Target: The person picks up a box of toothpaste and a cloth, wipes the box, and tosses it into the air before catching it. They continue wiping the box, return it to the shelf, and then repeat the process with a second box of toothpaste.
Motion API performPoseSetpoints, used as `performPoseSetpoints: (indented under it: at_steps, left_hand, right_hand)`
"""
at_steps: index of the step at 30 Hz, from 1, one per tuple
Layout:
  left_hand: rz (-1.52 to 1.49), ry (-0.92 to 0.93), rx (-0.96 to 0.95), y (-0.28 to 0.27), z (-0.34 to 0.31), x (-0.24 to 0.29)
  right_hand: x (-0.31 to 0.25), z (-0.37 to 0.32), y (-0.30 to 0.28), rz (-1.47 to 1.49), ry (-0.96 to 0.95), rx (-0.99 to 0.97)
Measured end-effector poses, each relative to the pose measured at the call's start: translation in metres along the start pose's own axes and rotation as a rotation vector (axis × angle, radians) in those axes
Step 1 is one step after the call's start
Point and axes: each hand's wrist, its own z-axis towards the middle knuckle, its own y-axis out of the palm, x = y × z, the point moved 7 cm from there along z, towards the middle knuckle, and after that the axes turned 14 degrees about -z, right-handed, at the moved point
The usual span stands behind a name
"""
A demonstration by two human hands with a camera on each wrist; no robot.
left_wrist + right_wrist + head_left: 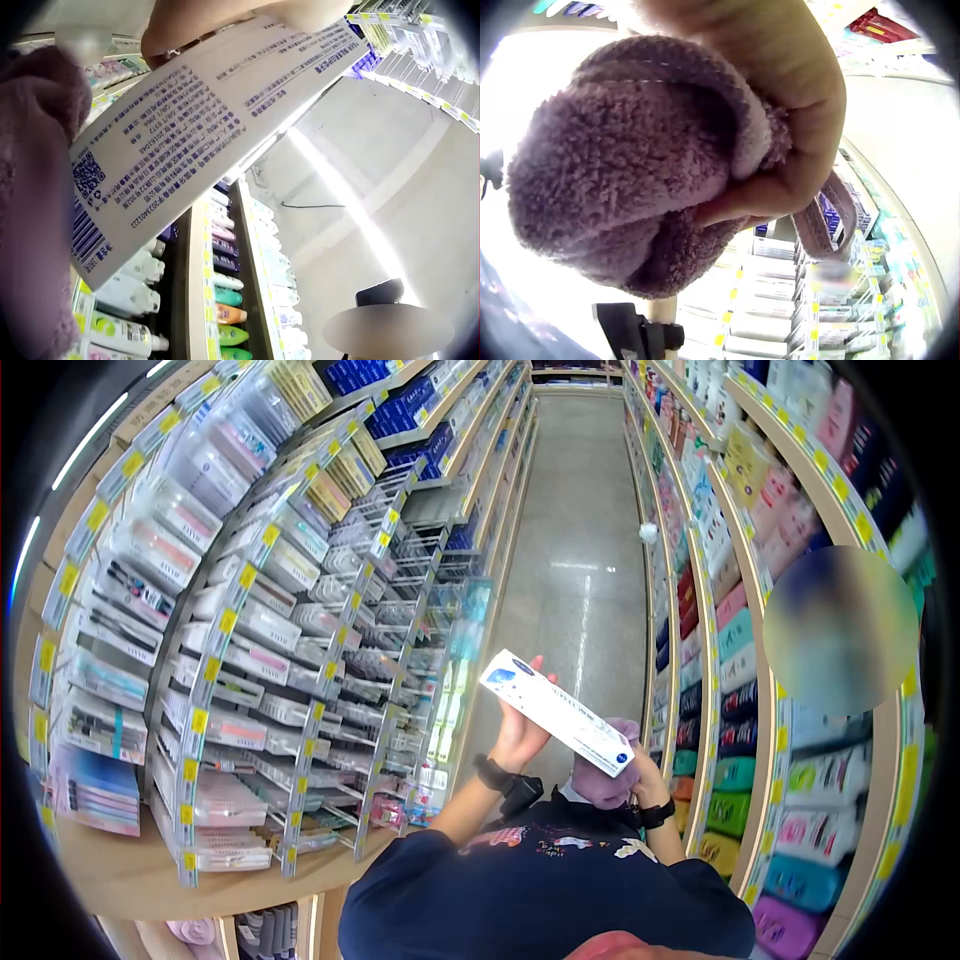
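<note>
My left hand [520, 738] grips a long white toothpaste box [558, 712] with blue print, tilted in front of my chest. Seen from the left wrist, the box [165, 142] shows a panel of small printed text, a square code and a barcode, and fingers [217, 26] lie along its upper edge. A bunched, fuzzy mauve towel [630, 165] is held in my right hand [787, 112], thumb and fingers curled round its folds. One strap-like loop [829, 225] hangs beyond that hand. In the head view the box's lower end overlaps the towel [600, 785].
Racks of packaged toothbrushes [215, 730] line the left side over a wooden ledge [200, 880]. Shelves with bottles [830, 775] and pouches [720, 850] run along the right. A grey-floored aisle [570, 540] stretches ahead between them.
</note>
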Motion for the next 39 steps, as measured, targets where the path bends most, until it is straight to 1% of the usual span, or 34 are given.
performPoseSetpoints:
  at_steps: [1, 3, 7, 9, 11, 13, 14, 15, 16, 17, 19, 20, 21, 22, 23, 24, 25, 26, 27, 29, 30, 31, 33, 34, 35, 37, 39]
  left_hand:
    - [0.002, 0.010, -0.007, 0.006, 0.021, 0.002]
    - [-0.137, -0.041, -0.152, 0.027, 0.057, 0.002]
    - [-0.100, 0.028, -0.137, 0.042, 0.111, 0.016]
    - [-0.154, -0.022, -0.128, 0.040, 0.140, 0.022]
    - [-0.170, -0.051, -0.149, 0.033, 0.168, 0.027]
    - [-0.145, -0.144, -0.047, 0.024, 0.199, 0.026]
    - [-0.191, -0.174, -0.030, 0.023, 0.217, 0.026]
    - [-0.193, -0.182, -0.035, 0.024, 0.235, 0.030]
    - [-0.250, -0.255, -0.069, 0.035, 0.250, 0.030]
    - [-0.307, -0.329, -0.102, 0.042, 0.265, 0.031]
    - [-0.311, -0.380, -0.115, 0.039, 0.302, 0.040]
    - [-0.259, -0.401, -0.172, 0.042, 0.321, 0.046]
    - [-0.209, -0.420, -0.228, 0.046, 0.339, 0.052]
    - [-0.208, -0.467, -0.163, 0.046, 0.357, 0.060]
    - [-0.217, -0.472, -0.158, 0.051, 0.377, 0.071]
    - [-0.047, -0.485, -0.259, 0.061, 0.394, 0.083]
    - [0.122, -0.492, -0.359, 0.072, 0.408, 0.093]
    - [0.122, -0.501, -0.334, 0.087, 0.419, 0.105]
    - [0.114, -0.495, -0.330, 0.090, 0.433, 0.118]
    - [0.229, -0.503, -0.400, 0.093, 0.458, 0.139]
    - [0.218, -0.487, -0.391, 0.088, 0.471, 0.150]
    - [0.242, -0.469, -0.353, 0.086, 0.480, 0.162]
    - [0.280, -0.487, -0.219, 0.069, 0.496, 0.184]
    - [0.334, -0.456, -0.214, 0.060, 0.503, 0.197]
    - [0.319, -0.443, -0.197, 0.052, 0.508, 0.208]
    - [0.410, -0.372, -0.083, 0.036, 0.518, 0.233]
    - [0.407, -0.298, -0.036, 0.018, 0.528, 0.255]
  right_hand:
    - [-0.020, 0.018, -0.007, 0.012, -0.009, 0.011]
    - [-0.054, 0.051, -0.016, 0.023, -0.025, 0.026]
    - [-0.088, 0.113, -0.037, 0.043, -0.023, 0.049]
    - [-0.097, 0.141, -0.048, 0.053, -0.015, 0.055]
    - [-0.123, 0.155, -0.046, 0.003, -0.061, 0.108]
    - [-0.146, 0.172, -0.042, -0.023, -0.071, 0.113]
    - [-0.155, 0.183, -0.047, -0.007, -0.088, 0.156]
    - [-0.162, 0.194, -0.053, 0.009, -0.104, 0.200]
    - [-0.166, 0.208, -0.065, 0.004, -0.096, 0.252]
    - [-0.174, 0.223, -0.073, 0.002, -0.099, 0.262]
    - [-0.193, 0.253, -0.081, -0.034, -0.108, 0.258]
    - [-0.208, 0.266, -0.084, -0.109, -0.184, 0.290]
    - [-0.220, 0.281, -0.087, -0.112, -0.185, 0.302]
    - [-0.236, 0.296, -0.089, -0.177, -0.224, 0.336]
    - [-0.252, 0.311, -0.088, -0.244, -0.259, 0.367]
    - [-0.268, 0.328, -0.084, -0.256, -0.262, 0.360]
    - [-0.284, 0.340, -0.077, -0.233, -0.237, 0.434]
    - [-0.296, 0.358, -0.073, -0.263, -0.260, 0.414]
    - [-0.307, 0.377, -0.072, -0.293, -0.285, 0.391]
    - [-0.324, 0.416, -0.069, -0.349, -0.294, 0.366]
    - [-0.330, 0.433, -0.065, -0.398, -0.306, 0.343]
    - [-0.332, 0.450, -0.062, -0.343, -0.276, 0.350]
    - [-0.342, 0.479, -0.051, -0.355, -0.312, 0.361]
    - [-0.345, 0.493, -0.048, -0.380, -0.281, 0.379]
    - [-0.347, 0.509, -0.046, -0.393, -0.259, 0.370]
    - [-0.351, 0.541, -0.045, -0.371, -0.200, 0.380]
    - [-0.359, 0.574, -0.041, -0.390, -0.145, 0.381]
